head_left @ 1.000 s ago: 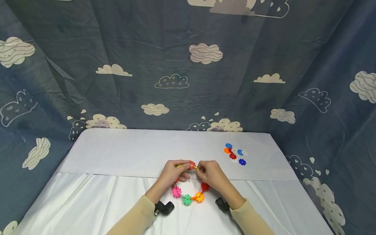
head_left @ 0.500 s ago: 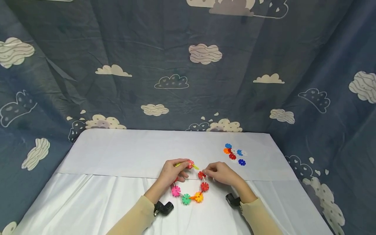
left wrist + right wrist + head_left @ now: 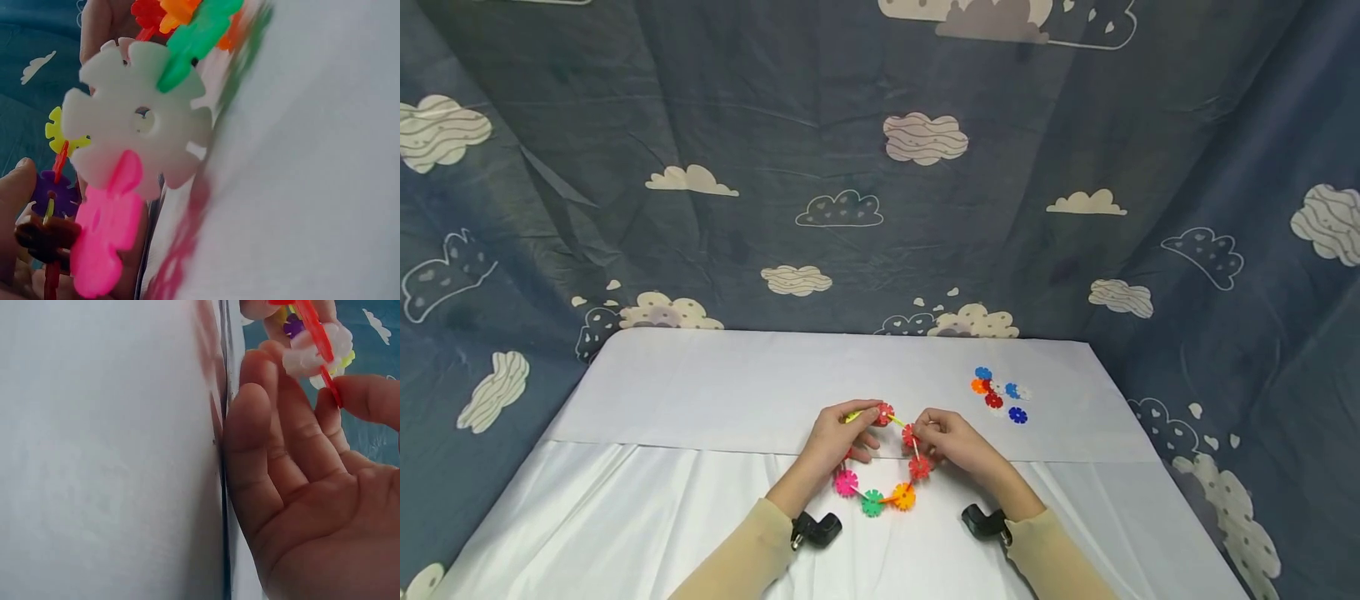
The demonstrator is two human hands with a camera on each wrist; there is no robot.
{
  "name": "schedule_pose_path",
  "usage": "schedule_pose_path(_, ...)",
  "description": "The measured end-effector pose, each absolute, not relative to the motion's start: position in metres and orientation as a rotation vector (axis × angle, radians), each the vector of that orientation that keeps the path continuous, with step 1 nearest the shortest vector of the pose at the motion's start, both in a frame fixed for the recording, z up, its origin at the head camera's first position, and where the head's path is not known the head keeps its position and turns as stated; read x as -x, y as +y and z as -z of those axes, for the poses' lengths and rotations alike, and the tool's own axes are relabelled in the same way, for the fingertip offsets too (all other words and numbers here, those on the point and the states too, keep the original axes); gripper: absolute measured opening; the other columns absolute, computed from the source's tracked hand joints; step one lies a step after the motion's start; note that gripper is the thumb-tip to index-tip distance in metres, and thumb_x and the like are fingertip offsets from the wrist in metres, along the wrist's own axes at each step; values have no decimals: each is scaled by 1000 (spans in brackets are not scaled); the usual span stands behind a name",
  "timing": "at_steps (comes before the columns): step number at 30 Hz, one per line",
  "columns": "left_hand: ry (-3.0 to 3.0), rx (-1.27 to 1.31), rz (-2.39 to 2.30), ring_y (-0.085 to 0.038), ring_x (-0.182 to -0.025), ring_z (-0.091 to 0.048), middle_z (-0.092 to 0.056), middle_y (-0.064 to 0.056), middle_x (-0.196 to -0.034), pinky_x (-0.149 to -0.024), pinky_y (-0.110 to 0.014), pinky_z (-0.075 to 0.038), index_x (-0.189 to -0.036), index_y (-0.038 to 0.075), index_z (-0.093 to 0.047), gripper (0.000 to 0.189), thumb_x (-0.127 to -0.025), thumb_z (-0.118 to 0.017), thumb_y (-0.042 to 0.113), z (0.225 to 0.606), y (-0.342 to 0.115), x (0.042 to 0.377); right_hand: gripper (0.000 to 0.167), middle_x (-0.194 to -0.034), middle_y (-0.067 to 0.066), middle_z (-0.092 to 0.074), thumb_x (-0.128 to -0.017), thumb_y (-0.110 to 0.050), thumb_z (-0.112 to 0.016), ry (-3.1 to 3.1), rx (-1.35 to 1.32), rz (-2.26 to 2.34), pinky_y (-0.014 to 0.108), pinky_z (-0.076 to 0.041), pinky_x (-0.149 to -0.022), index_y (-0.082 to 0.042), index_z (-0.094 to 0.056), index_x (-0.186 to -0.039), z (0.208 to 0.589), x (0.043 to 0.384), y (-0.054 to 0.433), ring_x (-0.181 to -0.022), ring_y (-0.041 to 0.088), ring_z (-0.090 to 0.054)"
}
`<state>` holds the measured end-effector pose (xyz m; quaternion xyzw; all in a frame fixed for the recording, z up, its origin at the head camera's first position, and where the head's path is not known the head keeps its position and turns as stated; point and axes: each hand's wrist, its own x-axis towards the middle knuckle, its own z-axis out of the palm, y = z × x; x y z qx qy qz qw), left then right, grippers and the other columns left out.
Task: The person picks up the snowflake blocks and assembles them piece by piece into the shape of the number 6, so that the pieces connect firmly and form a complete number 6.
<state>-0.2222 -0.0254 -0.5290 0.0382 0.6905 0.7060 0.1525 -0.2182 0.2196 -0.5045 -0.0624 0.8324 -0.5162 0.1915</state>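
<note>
A chain of slotted plastic snowflake discs curves in a ring between my hands, with a pink disc [image 3: 846, 482], a green disc [image 3: 872, 502] and an orange disc [image 3: 904, 497] along its near side. My left hand [image 3: 835, 437] pinches its upper left part, beside a coral-red disc [image 3: 885, 413]. Thumb and fingertip of my right hand [image 3: 958, 446] pinch a red disc [image 3: 331, 387], close by a yellow disc [image 3: 897, 420] in the head view. Up close in the left wrist view hang a white disc [image 3: 140, 119], a purple disc [image 3: 55, 192] and a brown disc [image 3: 47, 237].
Loose discs in blue, orange, red and white lie at the back right, among them a dark blue disc [image 3: 1017, 415]. A white cloth [image 3: 700, 383] covers the table. Behind it hangs a dark cloud-patterned curtain [image 3: 850, 100].
My right hand let go near the yellow disc, moved right to the red disc, then brought it back up and left toward the yellow one. The chain's near side shifted slightly; my left hand barely moved.
</note>
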Motion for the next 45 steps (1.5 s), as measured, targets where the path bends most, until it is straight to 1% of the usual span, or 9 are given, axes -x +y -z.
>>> schedule_pose_path(7,1964,-98,-2037,-12,-68,-73,-78,-20,-110,-60,-29,-63,-140,18,-70,44,-102,-72,41,530,-25,224,24,-84,1,-69,-107,-27,-59,2341,105,1510,27,-48,-68,-3,-65,-104,508,219,220,-78,18,-57)
schedule_pose_path(13,1958,-103,-2032,-13,-65,-71,-77,-22,-99,-59,-29,-63,-140,19,-70,44,-101,-73,40,529,-25,222,24,-82,-1,-71,-107,-25,-59,2294,116,1548,27,-50,-68,-3,-65,-101,509,219,218,-78,17,-59)
schedule_pose_path(15,1955,-119,-2031,-13,-65,-71,-77,-24,-99,-59,-29,-63,-140,18,-69,45,-101,-73,40,529,-25,222,22,-81,-2,-71,-107,-24,-59,2278,110,1566,26,-49,-67,-3,-65,-101,509,218,217,-77,16,-59)
schedule_pose_path(18,1960,-141,-2025,-14,-66,-71,-77,-21,-96,-60,-29,-63,-140,18,-69,45,-101,-74,39,530,-26,224,21,-81,-2,-72,-106,-22,-59,2258,96,1593,25,-48,-67,-3,-65,-101,509,219,217,-77,15,-59)
schedule_pose_path(24,1981,-148,-2017,-15,-65,-71,-76,-11,-86,-60,-29,-63,-137,21,-69,40,-101,-74,38,532,-25,225,19,-81,-2,-72,-106,-22,-59,2238,108,1652,23,-48,-64,-5,-62,-100,513,219,217,-75,14,-60)
schedule_pose_path(30,1985,-127,-2033,-14,-59,-70,-75,-9,-82,-59,-30,-63,-137,20,-68,40,-102,-73,38,532,-26,225,18,-78,-5,-67,-105,-23,-62,2233,80,1686,23,-46,-62,-6,-62,-101,516,219,215,-74,13,-57)
schedule_pose_path(38,2014,-137,-2004,-14,-61,-71,-78,-16,-95,-59,-29,-63,-136,22,-69,40,-100,-75,38,534,-25,225,16,-79,-4,-72,-105,-21,-62,2206,54,1760,20,-43,-58,-5,-61,-101,517,219,215,-68,11,-56)
schedule_pose_path(41,2011,-129,-2015,-14,-59,-70,-77,-18,-93,-58,-29,-63,-135,21,-69,39,-100,-75,37,533,-25,224,16,-78,-4,-72,-105,-21,-62,2207,59,1773,21,-42,-58,-5,-61,-100,517,219,215,-67,11,-53)
schedule_pose_path(45,2015,-139,-2018,-14,-60,-71,-78,-19,-95,-58,-29,-63,-135,20,-69,39,-100,-75,36,531,-25,224,16,-80,-2,-74,-105,-20,-63,2200,65,1782,21,-44,-59,-5,-61,-100,517,219,216,-68,11,-56)
